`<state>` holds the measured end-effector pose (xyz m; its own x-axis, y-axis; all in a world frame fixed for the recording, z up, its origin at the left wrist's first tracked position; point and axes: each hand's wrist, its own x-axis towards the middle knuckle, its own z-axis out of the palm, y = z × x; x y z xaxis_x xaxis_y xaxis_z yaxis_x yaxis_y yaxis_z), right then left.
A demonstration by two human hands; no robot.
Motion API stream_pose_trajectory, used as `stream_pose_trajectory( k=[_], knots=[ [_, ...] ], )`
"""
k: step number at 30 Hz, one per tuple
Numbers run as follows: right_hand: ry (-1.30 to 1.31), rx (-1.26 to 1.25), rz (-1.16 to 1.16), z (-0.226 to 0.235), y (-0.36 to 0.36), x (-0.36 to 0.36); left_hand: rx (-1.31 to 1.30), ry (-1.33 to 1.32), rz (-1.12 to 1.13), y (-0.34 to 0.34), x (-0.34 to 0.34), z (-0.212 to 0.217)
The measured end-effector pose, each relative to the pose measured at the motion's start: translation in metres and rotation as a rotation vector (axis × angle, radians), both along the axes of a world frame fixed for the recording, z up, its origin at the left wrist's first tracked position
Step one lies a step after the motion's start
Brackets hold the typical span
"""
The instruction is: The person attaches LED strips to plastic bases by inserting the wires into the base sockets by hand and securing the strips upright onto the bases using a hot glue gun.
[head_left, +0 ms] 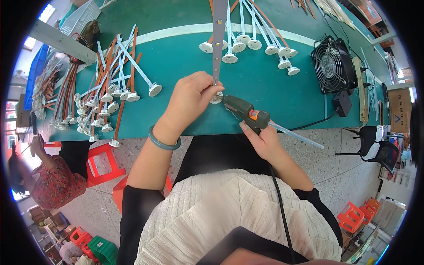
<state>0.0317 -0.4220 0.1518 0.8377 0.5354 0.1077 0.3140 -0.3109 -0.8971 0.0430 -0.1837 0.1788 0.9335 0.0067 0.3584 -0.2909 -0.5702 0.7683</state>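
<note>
My left hand [187, 101] pinches the lower end of a grey LED strip [217, 44], which stands up from the table and reaches past the top of the view. Just below my fingertips sits a small round white base [216, 100], partly hidden by them. In my right hand [267, 143] is a dark green hot glue gun [240, 107], its nozzle at the strip's lower end beside the base. A clear glue stick [296, 134] juts from its back, and its cord hangs down across my front.
Several strips with round white bases [154, 89] lie in a heap at the left; another group [254, 44] lies at the far middle. A black fan [333, 64] and a power adapter [342, 104] stand at the right. One person [57, 181] sits at the left near red stools [104, 163].
</note>
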Motion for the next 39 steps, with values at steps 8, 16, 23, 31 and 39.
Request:
stream_pose_trajectory(
  k=[8, 16, 23, 31, 39],
  knots=[
    [-0.013, -0.030, 0.030, 0.002, -0.005, 0.002, 0.024, -0.019, 0.000, 0.001, 0.002, -0.001],
    [0.128, -0.075, -0.008, 0.003, -0.006, 0.001, 0.064, 0.035, -0.001, 0.001, 0.001, 0.001],
    [0.080, -0.045, -0.013, 0.000, -0.006, 0.001, 0.066, 0.028, -0.013, 0.001, 0.000, 0.002],
    [0.530, 0.214, -0.037, -0.003, -0.015, 0.013, 0.144, 0.054, -0.186, 0.006, 0.001, 0.013],
    [0.452, 0.242, -0.028, -0.001, -0.009, 0.014, 0.032, 0.074, -0.123, 0.004, 0.005, 0.012]
  ],
)
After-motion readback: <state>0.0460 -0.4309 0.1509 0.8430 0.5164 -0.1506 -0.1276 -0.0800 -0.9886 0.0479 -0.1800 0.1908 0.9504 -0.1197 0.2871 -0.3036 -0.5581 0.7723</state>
